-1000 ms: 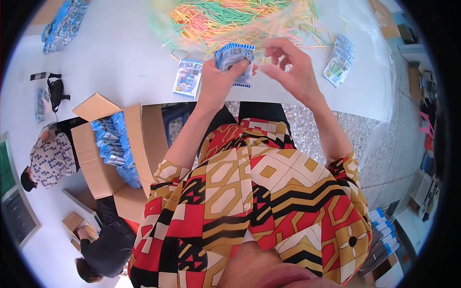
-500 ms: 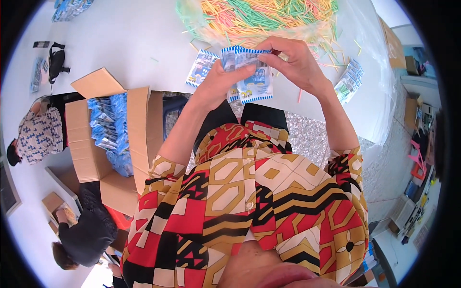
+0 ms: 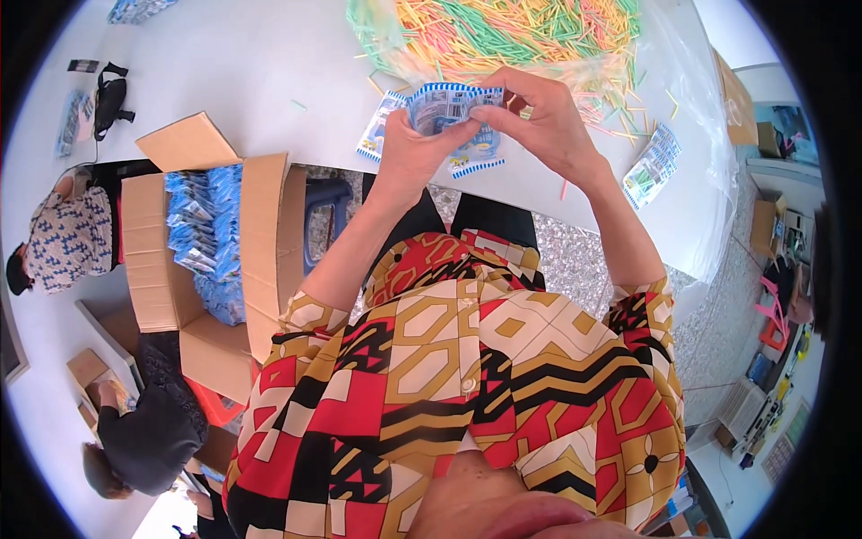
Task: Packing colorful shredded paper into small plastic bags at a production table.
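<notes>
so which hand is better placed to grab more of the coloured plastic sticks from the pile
Right. The right hand pinches the blue-and-white printed packet's edge nearest the pile of coloured plastic sticks, while the left hand grips the packet from below, farther from the pile.

- The blue-and-white packet (image 3: 446,110) has been drawn closer between left hand (image 3: 415,148) and right hand (image 3: 537,121), now bunched.
- More of the coloured sticks (image 3: 512,31) pile is cut off above.
- The cardboard box (image 3: 202,238) appears further right.
</notes>
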### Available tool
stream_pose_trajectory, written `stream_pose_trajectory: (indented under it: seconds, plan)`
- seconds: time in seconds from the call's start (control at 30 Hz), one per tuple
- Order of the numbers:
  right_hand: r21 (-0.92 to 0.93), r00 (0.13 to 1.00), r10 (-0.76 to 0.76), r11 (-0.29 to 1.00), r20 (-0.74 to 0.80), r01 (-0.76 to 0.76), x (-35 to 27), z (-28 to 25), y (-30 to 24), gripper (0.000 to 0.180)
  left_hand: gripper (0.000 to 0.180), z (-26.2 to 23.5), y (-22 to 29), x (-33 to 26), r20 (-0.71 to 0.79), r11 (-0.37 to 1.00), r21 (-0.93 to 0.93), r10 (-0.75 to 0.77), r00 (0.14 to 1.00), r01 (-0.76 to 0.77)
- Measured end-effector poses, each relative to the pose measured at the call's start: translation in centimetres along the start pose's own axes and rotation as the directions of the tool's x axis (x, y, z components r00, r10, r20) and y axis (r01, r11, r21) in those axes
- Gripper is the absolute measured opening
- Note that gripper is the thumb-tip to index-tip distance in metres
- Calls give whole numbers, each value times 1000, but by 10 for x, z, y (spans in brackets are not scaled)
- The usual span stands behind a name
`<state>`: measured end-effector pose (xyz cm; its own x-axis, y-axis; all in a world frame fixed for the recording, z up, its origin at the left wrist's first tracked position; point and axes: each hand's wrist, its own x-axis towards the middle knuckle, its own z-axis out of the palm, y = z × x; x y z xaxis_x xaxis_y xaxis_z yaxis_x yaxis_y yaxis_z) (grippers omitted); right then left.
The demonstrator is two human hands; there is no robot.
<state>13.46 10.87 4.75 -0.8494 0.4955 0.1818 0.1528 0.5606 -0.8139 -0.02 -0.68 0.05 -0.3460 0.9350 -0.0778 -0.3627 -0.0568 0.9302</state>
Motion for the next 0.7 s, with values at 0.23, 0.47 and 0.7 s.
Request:
stream_pose_trajectory:
  seconds: [0.23, 0.47, 0.7]
  plan:
    - [60, 1000, -28, 998, 12, 27, 0, 2, 1, 16, 26, 2, 0, -2, 19, 990, -140, -19, 1000, 21]
    - [158, 999, -45, 986, 7, 43, -1, 1, -1, 18, 30, 4, 4, -4, 84, 961, -251, -96, 992, 115]
    - [80, 999, -46, 996, -16, 47, -2, -1, -4, 15, 25, 1, 0, -3, 49, 979, -173, -99, 994, 106]
